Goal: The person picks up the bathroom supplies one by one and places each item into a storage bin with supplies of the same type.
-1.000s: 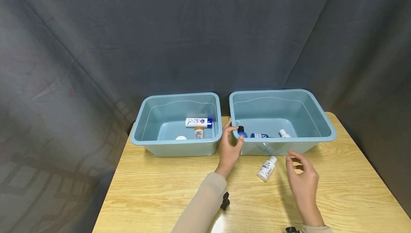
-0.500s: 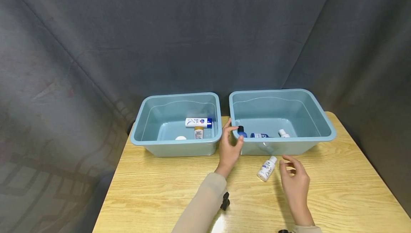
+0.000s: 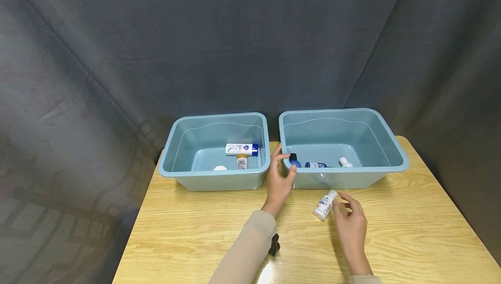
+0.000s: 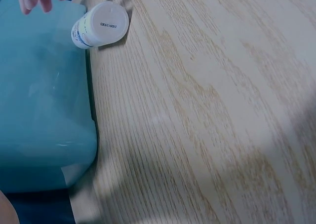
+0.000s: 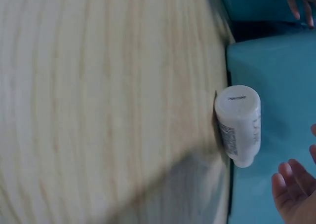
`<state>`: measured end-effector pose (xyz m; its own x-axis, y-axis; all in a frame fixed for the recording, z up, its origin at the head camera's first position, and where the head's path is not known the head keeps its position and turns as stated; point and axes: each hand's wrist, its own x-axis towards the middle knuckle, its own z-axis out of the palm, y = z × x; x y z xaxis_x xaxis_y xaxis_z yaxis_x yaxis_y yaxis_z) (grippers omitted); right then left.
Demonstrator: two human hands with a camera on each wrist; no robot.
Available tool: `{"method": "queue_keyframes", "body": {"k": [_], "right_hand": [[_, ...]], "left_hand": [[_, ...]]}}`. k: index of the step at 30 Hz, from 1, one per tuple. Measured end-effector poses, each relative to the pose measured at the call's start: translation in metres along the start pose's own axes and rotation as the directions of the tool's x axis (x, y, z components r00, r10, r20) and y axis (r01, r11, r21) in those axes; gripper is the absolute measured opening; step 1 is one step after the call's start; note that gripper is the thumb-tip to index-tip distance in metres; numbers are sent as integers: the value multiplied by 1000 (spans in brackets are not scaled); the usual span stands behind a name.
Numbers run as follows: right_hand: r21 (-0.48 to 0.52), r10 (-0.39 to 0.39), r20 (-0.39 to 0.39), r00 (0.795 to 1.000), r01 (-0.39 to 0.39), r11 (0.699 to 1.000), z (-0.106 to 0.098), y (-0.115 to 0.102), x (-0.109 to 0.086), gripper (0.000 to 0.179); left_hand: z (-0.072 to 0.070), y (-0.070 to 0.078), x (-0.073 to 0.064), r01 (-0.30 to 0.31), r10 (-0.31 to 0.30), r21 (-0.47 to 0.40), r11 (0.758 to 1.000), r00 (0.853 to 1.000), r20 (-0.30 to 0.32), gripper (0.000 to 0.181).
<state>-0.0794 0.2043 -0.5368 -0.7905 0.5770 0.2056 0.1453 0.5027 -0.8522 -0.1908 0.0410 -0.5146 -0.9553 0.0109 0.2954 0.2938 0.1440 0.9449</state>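
A white Dove bottle (image 3: 323, 205) lies on its side on the table before the right bin, cap pointing toward the bin. Just right of it is my right hand (image 3: 351, 227), thumb and fingers apart and loosely bent, with nothing held. In the right wrist view, my right hand (image 5: 298, 192) shows near the bottle (image 5: 241, 128), a gap between them. My left hand (image 3: 279, 186) is at the front left corner of the right bin (image 3: 332, 178), thumb and forefinger spread. Whether it touches the rim, I cannot tell. The left wrist view shows the bottle's round base (image 4: 109, 24).
The right bin holds a blue bottle with a black cap (image 3: 294, 161), a dark blue item (image 3: 315, 165) and a white-capped bottle (image 3: 345, 162). Inside the left bin (image 3: 219, 182) are a white and blue tube (image 3: 239, 149), a yellow-capped bottle (image 3: 242, 162) and a white round item (image 3: 220, 168).
My right hand has moved left and slightly down, closer to the white Dove bottle. My left hand, the bottle and both bins have stayed in place.
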Motion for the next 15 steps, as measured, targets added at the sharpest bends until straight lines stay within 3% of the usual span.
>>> {"method": "queue_keyframes", "body": {"k": [15], "right_hand": [[-66, 75, 98, 992, -68, 995, 10, 7, -5, 42]], "left_hand": [[1, 1, 0, 3, -3, -14, 1000, 1000, 0, 35]]}}
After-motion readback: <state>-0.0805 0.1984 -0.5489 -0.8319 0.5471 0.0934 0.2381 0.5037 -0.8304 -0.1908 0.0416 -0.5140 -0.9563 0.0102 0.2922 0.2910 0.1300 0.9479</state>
